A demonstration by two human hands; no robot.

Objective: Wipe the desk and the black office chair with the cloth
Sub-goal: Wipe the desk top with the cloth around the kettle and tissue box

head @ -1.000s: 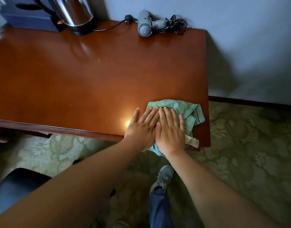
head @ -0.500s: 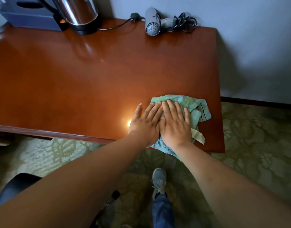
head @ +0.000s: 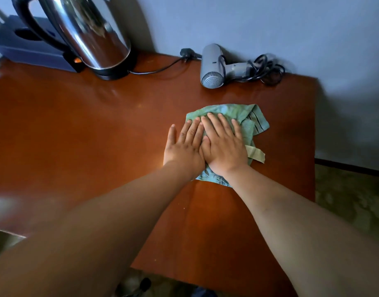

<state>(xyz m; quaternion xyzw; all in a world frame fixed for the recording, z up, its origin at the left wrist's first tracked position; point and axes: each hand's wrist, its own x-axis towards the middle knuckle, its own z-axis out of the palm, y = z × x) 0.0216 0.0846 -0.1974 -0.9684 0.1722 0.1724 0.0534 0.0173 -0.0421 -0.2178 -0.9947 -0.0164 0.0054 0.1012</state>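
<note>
A crumpled green cloth [head: 251, 118] lies on the glossy brown desk [head: 87, 133], toward its right side. My left hand [head: 184, 146] and my right hand [head: 224, 144] lie flat side by side on the cloth, fingers straight and pointing toward the wall. The right hand covers the cloth's middle. The left hand presses its left edge, with the thumb out on bare wood. The black office chair is out of view, apart from a small dark part [head: 141, 285] below the desk's front edge.
A steel kettle [head: 87, 33] on a black base stands at the back left, its cord [head: 162, 67] trailing right. A grey hair dryer [head: 214, 67] with coiled cable lies against the wall, just beyond the cloth. A dark box [head: 30, 46] sits behind the kettle. Patterned carpet [head: 351, 200] lies at the right.
Both hands have pushed the cloth away from the desk's front edge toward the wall and the hair dryer. My head has come closer over the desk.
</note>
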